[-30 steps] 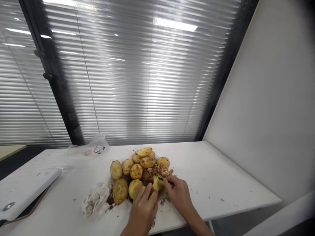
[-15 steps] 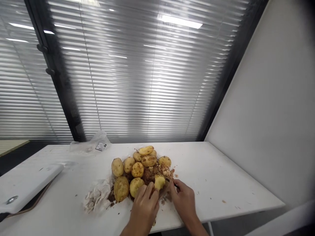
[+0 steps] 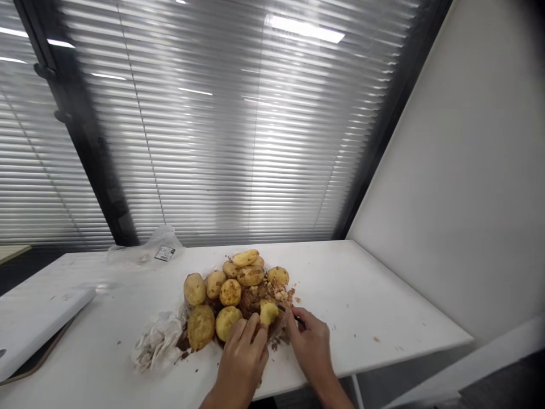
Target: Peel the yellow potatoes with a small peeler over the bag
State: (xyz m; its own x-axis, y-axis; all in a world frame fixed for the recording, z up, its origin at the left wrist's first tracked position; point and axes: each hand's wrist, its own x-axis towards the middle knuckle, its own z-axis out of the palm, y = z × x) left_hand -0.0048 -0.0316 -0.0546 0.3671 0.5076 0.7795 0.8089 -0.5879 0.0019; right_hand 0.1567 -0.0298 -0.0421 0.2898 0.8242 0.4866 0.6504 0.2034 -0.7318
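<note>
My left hand (image 3: 243,355) is closed round a potato (image 3: 268,312) whose pale yellow flesh shows on the near side. In my right hand (image 3: 310,341) is a thin tool with a black handle (image 3: 298,321). Its tip meets the right side of that potato; whether it is a knife or a peeler is too small to tell. Several brownish-yellow potatoes (image 3: 201,328) lie heaped left of and behind my hands. Dark brown peelings (image 3: 254,296) and lighter scraps (image 3: 281,294) are piled between them. My left fingers hide part of the held potato.
Crumpled white tissue (image 3: 157,343) lies left of the potatoes on the white table (image 3: 361,295). A clear plastic bag with a label (image 3: 164,253) rests at the back left. A white flat object (image 3: 46,326) stands at the left edge. Blinds (image 3: 230,142) and a wall (image 3: 468,170) border the table.
The view has turned slightly right, so everything sits a little further left. Both hands keep their grip, and the tool stays at the potato's side.
</note>
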